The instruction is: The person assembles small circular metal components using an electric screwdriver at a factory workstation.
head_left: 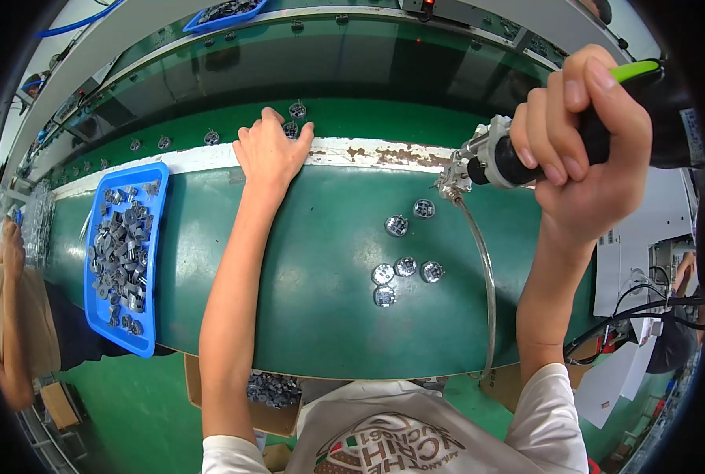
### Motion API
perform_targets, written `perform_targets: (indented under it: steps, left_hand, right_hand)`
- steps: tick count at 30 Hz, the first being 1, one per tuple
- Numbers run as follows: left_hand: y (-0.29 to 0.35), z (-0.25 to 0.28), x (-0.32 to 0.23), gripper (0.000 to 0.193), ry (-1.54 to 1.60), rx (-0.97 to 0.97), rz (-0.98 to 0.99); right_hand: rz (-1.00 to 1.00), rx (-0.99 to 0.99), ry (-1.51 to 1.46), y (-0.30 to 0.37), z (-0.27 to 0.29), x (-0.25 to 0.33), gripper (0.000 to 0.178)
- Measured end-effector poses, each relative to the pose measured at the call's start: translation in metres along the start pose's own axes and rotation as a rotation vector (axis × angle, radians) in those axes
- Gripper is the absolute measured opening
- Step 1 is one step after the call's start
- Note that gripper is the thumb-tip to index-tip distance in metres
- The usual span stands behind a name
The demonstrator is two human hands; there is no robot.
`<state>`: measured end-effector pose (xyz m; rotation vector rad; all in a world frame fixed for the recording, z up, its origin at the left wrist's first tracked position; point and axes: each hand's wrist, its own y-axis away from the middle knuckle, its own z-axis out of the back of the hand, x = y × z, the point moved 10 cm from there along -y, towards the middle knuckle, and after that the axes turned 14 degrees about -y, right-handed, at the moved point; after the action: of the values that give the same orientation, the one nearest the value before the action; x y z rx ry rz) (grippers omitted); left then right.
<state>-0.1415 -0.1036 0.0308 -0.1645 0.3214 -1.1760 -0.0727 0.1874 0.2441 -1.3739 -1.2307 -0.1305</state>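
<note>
My left hand [272,150] reaches over the white-edged rail to the green belt. Its fingers are spread, with thumb and index finger on either side of a small round metal-and-plastic part [291,130]; whether they touch it I cannot tell. A second round part [297,110] sits just beyond. Raised at the right, my right hand [585,146] is wrapped around a black power screwdriver [601,134] with a green lever [635,71]. The tool's metal head [467,162] points left, and a clear hose [483,268] hangs from it. Several round parts [405,266] lie on the green table between my arms.
A blue tray [160,237] of grey parts stands left of my left arm. More round parts [212,137] sit along the belt. Below the table edge is a cardboard box [192,387] of dark parts. Another person [17,308] works at the far left; black cables [629,314] run at right.
</note>
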Motion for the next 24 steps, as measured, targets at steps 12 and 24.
perform_targets:
  steps: [12, 24]
  left_hand:
    - [0.074, 0.033, -0.108, 0.023, 0.398, 0.017, -0.640]
    - [0.101, 0.019, -0.118, 0.026, 0.564, 0.198, -0.795]
  right_hand:
    - [0.003, 0.016, 0.023, 0.003, 0.002, 0.004, 0.029]
    - [-0.279, -0.573, -0.134, 0.022, -0.011, -0.073, 0.034]
